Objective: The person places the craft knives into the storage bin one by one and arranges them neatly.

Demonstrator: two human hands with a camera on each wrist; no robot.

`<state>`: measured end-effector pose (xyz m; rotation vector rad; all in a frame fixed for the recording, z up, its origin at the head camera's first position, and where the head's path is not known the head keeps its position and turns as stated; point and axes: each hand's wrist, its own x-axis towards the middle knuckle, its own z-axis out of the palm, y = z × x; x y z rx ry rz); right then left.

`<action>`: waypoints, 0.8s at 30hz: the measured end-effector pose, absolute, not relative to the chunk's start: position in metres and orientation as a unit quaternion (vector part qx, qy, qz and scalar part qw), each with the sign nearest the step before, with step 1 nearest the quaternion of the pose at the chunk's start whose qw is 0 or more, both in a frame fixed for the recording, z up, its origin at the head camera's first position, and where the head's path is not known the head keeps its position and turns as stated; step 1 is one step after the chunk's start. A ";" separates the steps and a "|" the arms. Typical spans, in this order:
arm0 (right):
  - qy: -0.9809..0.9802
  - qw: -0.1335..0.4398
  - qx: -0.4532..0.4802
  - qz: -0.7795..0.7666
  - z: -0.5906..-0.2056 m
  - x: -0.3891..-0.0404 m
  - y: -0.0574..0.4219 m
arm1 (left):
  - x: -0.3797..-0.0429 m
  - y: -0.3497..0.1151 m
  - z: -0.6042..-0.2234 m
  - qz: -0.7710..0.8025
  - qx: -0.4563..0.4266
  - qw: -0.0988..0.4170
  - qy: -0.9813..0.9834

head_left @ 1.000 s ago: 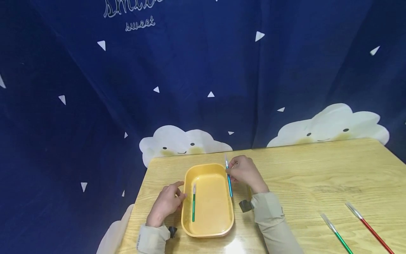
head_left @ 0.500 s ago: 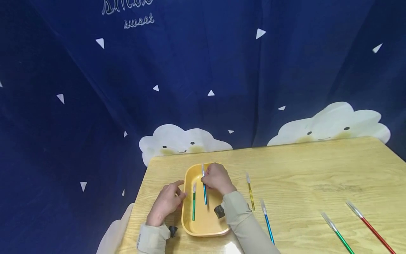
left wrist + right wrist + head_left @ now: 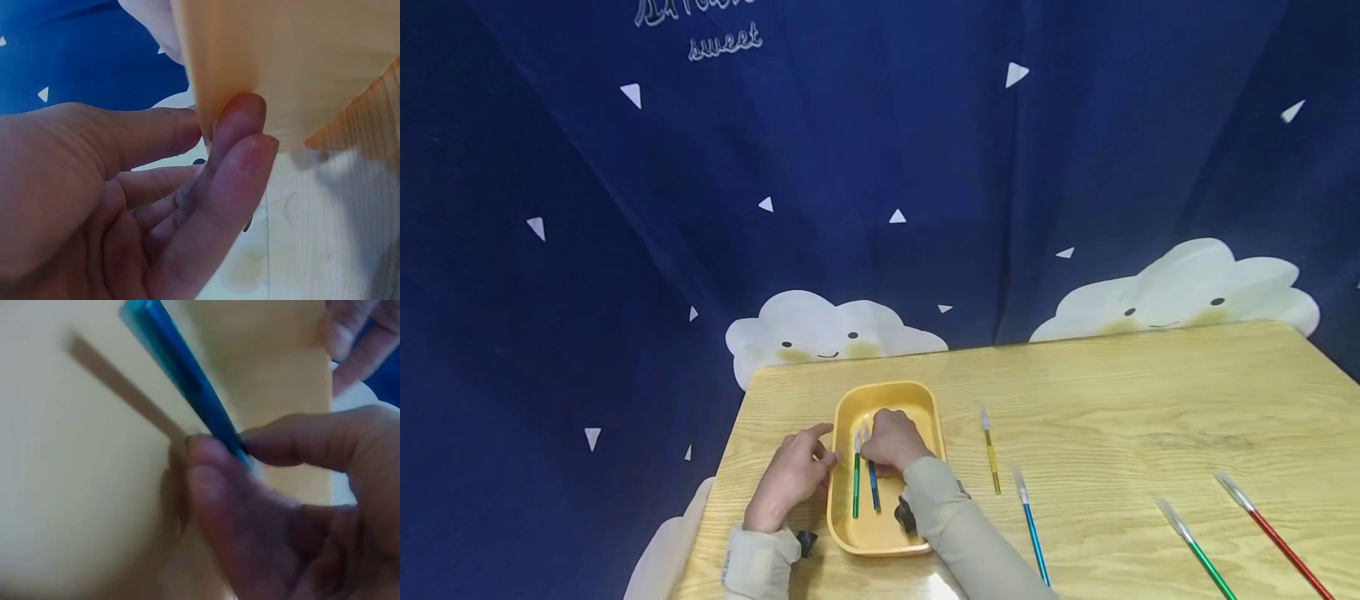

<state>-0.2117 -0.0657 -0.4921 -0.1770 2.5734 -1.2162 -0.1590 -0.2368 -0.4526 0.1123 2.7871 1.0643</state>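
My right hand [image 3: 895,440] is over the yellow tray [image 3: 933,421], pinching a blue craft knife [image 3: 874,489] between thumb and fingers. In the right wrist view the metallic blue handle [image 3: 181,372] slants up from the fingertips and casts a shadow on the tray floor. Beside it in the tray lies a green craft knife [image 3: 856,486], roughly parallel. My left hand [image 3: 790,479] pinches the tray's left wall, thumb on one side and fingers on the other, as the left wrist view shows at the tray wall [image 3: 300,69].
Right of the tray on the wooden table [image 3: 1112,400] lie a yellow craft knife [image 3: 991,454] and another blue one [image 3: 1032,529]. Farther right lie a second green knife [image 3: 1198,550] and a red knife [image 3: 1273,533]. A dark blue curtain [image 3: 880,150] hangs behind the table.
My right hand has carried the blue craft knife from the tray's right edge leftward and down into the tray, next to the green one. The left hand stays at the tray's edge.
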 end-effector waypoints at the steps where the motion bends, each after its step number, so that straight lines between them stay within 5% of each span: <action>1: 0.892 0.147 -0.060 -0.424 -0.493 -0.211 -0.068 | -0.159 -0.237 -0.453 0.358 0.037 0.079 0.930; 24: 0.891 0.142 -0.042 -0.430 -0.493 -0.208 -0.071 | -0.159 -0.239 -0.453 0.363 0.036 0.083 0.927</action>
